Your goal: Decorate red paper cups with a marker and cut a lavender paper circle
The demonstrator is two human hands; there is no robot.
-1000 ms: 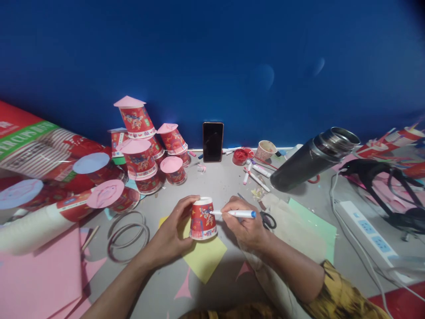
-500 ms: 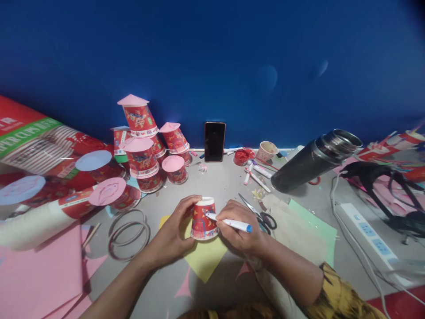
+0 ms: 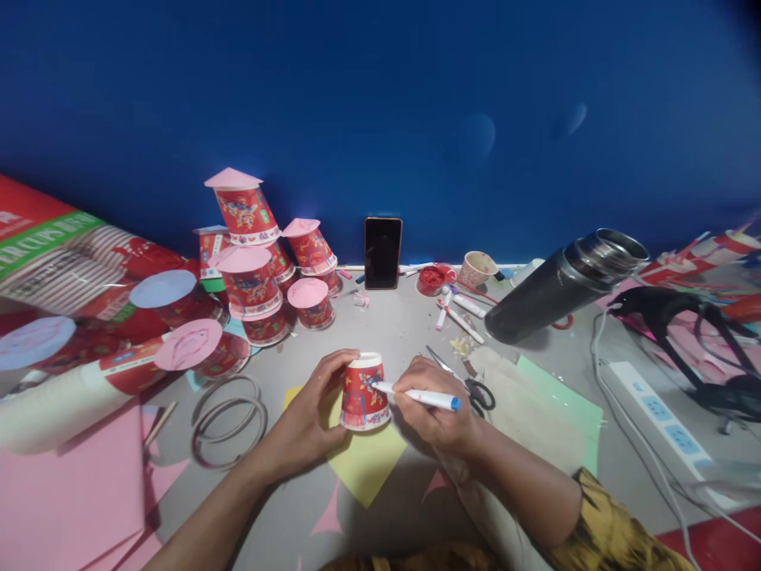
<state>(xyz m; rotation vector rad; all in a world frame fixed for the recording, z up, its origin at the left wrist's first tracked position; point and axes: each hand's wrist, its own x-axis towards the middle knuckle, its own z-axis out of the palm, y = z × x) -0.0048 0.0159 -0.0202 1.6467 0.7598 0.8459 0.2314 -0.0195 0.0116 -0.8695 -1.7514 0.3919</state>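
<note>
The red paper cup (image 3: 365,396) stands narrow end up, its lower edge over the yellow paper (image 3: 369,468), directly in front of you. Your left hand (image 3: 312,408) wraps the cup's left side, its fingers spread about as wide as the cup is tall, with the thumb low by the wide rim and the others up near the narrow end. On the cup's right, your right hand (image 3: 434,404) has its fingers closed in a pinch on the white marker (image 3: 431,397), its tip at the cup's printed front and its blue end pointing away from the cup. Right of the cup, beyond that hand, lie the scissors (image 3: 476,392). Behind the cup, a phone (image 3: 382,254) stands upright; left of the cup lie grey rings (image 3: 261,420).
</note>
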